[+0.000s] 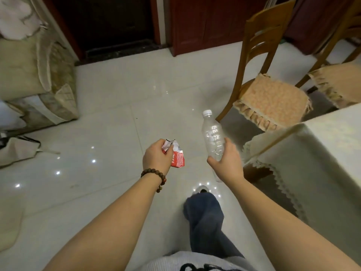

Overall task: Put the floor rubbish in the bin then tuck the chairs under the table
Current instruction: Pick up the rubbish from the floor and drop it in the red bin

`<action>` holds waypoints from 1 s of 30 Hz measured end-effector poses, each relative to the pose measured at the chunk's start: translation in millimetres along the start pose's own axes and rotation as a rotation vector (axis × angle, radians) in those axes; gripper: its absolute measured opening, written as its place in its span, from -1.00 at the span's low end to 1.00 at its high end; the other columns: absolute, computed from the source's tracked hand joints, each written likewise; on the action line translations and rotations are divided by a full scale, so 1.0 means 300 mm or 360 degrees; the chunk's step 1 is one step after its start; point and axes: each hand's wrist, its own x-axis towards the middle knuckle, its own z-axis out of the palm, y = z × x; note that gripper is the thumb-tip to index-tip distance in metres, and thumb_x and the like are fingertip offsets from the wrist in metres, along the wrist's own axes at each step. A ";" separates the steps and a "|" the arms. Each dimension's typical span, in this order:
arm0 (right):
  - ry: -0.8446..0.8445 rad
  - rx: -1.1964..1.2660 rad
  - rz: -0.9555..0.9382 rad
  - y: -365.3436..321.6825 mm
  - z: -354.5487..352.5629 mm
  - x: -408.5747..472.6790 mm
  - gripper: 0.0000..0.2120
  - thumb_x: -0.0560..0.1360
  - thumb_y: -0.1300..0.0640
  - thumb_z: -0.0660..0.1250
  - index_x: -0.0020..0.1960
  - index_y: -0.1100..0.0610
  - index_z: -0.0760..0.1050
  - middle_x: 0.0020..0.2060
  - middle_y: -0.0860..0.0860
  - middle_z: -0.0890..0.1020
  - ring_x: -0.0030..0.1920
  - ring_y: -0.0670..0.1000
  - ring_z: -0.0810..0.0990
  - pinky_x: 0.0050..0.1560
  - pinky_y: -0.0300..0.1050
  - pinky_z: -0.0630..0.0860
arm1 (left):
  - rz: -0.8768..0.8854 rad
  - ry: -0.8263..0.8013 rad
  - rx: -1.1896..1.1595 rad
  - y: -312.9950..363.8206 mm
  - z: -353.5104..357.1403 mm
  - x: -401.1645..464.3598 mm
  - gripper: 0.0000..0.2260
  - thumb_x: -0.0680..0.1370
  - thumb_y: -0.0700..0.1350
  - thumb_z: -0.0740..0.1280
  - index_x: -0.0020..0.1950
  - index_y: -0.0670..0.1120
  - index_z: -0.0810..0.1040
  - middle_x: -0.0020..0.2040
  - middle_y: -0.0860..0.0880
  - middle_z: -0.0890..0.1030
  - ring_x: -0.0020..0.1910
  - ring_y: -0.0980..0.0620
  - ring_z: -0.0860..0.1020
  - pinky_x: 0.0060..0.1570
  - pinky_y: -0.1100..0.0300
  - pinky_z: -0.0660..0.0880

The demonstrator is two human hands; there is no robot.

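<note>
Hands grip a crumpled red carton (176, 156) and clear bottle (213, 136).

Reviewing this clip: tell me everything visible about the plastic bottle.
The plastic bottle is clear and ribbed, looks empty, and its white screw cap is on. It is held off the floor, roughly upright with the cap tilted away from the person. The right hand grips its lower part, fingers curled round it, hiding the base. It hangs above the pale tiled floor, near the wooden chair. Nothing else touches it.

Crumpled red carton (176, 156) and clear capped bottle (213, 136) (upright), both held aloft.
</note>
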 end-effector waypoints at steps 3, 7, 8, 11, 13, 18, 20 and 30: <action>0.0008 0.0024 -0.0043 -0.036 0.043 0.254 -0.30 0.27 -0.04 0.43 0.34 0.02 0.24 0.07 -0.01 0.44 0.07 0.06 0.45 -0.02 -0.02 0.50 | 0.0044 -0.0024 0.0005 0.041 0.075 0.253 -0.88 0.54 0.05 0.29 -0.17 0.05 0.48 -0.24 0.05 0.55 -0.27 0.08 0.52 -0.38 0.22 0.43; 0.0008 0.0044 -0.0051 -0.071 0.072 0.650 -0.35 0.27 0.01 0.43 0.29 0.07 0.28 0.07 0.03 0.45 0.06 0.06 0.44 -0.04 -0.04 0.45 | 0.0078 -0.0055 0.0030 0.132 0.183 0.633 -0.88 0.54 0.04 0.28 -0.16 0.05 0.47 -0.25 0.07 0.52 -0.27 0.08 0.51 -0.38 0.23 0.44; 0.0001 0.0037 -0.0043 -0.085 0.073 0.756 -0.36 0.28 0.01 0.44 0.28 0.07 0.29 0.07 0.04 0.45 0.06 0.07 0.45 -0.03 -0.02 0.47 | 0.0087 -0.0063 0.0048 0.163 0.205 0.734 -0.89 0.54 0.03 0.28 -0.15 0.05 0.47 -0.24 0.06 0.52 -0.26 0.07 0.52 -0.39 0.23 0.43; -0.0034 0.0003 0.0009 -0.142 0.058 1.060 -0.37 0.29 -0.02 0.43 0.29 0.07 0.29 0.09 0.05 0.46 0.06 0.09 0.48 -0.01 0.04 0.52 | 0.0080 -0.0063 0.0094 0.276 0.249 1.031 -0.90 0.54 0.02 0.28 -0.14 0.03 0.49 -0.25 0.03 0.53 -0.25 0.02 0.51 -0.41 0.24 0.33; -0.0039 0.0009 0.0016 -0.185 0.043 1.239 -0.39 0.30 -0.02 0.42 0.27 0.06 0.29 0.07 0.05 0.47 0.06 0.11 0.49 0.00 0.10 0.54 | 0.0085 -0.0046 0.0091 0.356 0.271 1.207 -0.89 0.54 0.01 0.28 -0.17 0.02 0.48 -0.29 0.02 0.52 -0.27 -0.02 0.50 -0.41 0.22 0.30; -0.0013 0.0060 0.0001 -0.285 0.036 1.625 -0.42 0.30 0.00 0.41 0.26 0.10 0.32 0.04 0.07 0.48 0.04 0.11 0.47 -0.03 0.04 0.50 | 0.0080 -0.0047 0.0082 0.521 0.325 1.591 -0.85 0.54 0.02 0.28 -0.20 0.02 0.46 -0.32 0.02 0.51 -0.31 0.01 0.49 -0.44 0.23 0.27; -0.0016 0.0082 0.0002 -0.313 0.040 1.765 -0.44 0.30 0.02 0.40 0.24 0.11 0.32 0.03 0.07 0.48 0.05 0.12 0.45 -0.07 -0.03 0.44 | 0.0084 -0.0051 0.0057 0.568 0.356 1.731 -0.86 0.53 0.01 0.28 -0.20 0.01 0.48 -0.30 -0.01 0.54 -0.29 -0.02 0.52 -0.40 0.19 0.35; 0.0121 0.0162 0.0134 -0.422 0.154 2.580 -0.31 0.31 0.10 0.43 0.37 0.17 0.26 0.18 0.13 0.46 0.20 0.15 0.40 0.12 -0.06 0.39 | 0.0271 -0.0222 0.0090 0.760 0.615 2.575 -0.84 0.55 0.02 0.28 0.00 -0.03 0.56 -0.15 0.03 0.56 -0.20 0.01 0.55 -0.30 0.20 0.49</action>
